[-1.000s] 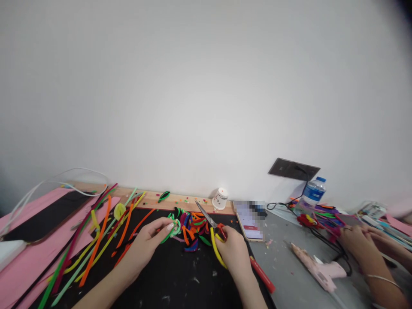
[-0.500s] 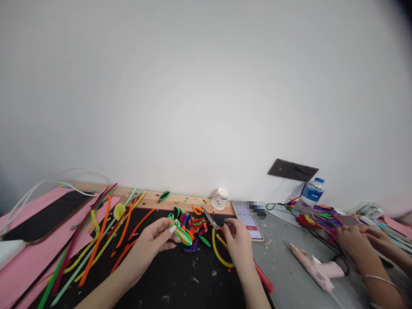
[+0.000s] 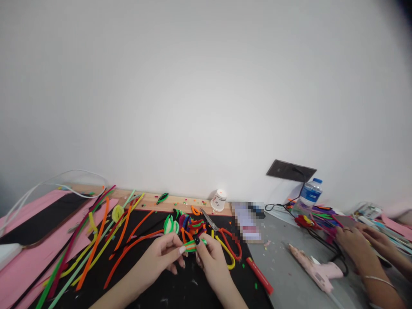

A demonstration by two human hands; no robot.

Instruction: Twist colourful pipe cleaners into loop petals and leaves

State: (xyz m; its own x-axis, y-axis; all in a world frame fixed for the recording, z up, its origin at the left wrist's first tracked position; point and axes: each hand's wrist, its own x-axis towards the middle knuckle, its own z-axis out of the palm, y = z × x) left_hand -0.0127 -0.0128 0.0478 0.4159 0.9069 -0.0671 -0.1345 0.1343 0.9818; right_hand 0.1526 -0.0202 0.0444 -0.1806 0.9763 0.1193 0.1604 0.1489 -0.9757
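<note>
A small green-and-orange petal of bent pipe cleaner [image 3: 190, 246] is pinched at its left end by my left hand [image 3: 162, 256]. My right hand [image 3: 213, 260] grips its right end between thumb and fingers. Just beyond my hands lies a heap of bent pipe-cleaner pieces [image 3: 195, 225] in orange, blue and red, with a pale and bright green piece [image 3: 170, 225] on its left. A pair of scissors [image 3: 216, 228] with red and yellow handles rests beyond my right hand, blades pointing away.
Long pipe cleaners [image 3: 101, 240] spread across the left over pink sheets [image 3: 51, 262]. A paper cup [image 3: 219, 200] and a partly blurred phone [image 3: 247, 227] stand near the wall. On the right are a red stick-like tool [image 3: 259, 275], a pink glue gun [image 3: 313, 266], a bottle [image 3: 309, 195] and another person's hands [image 3: 355, 244].
My right hand has left the scissors and come left to the green-and-orange petal. My left hand has shifted slightly right and down, and the petal has turned. The scissors now lie free.
</note>
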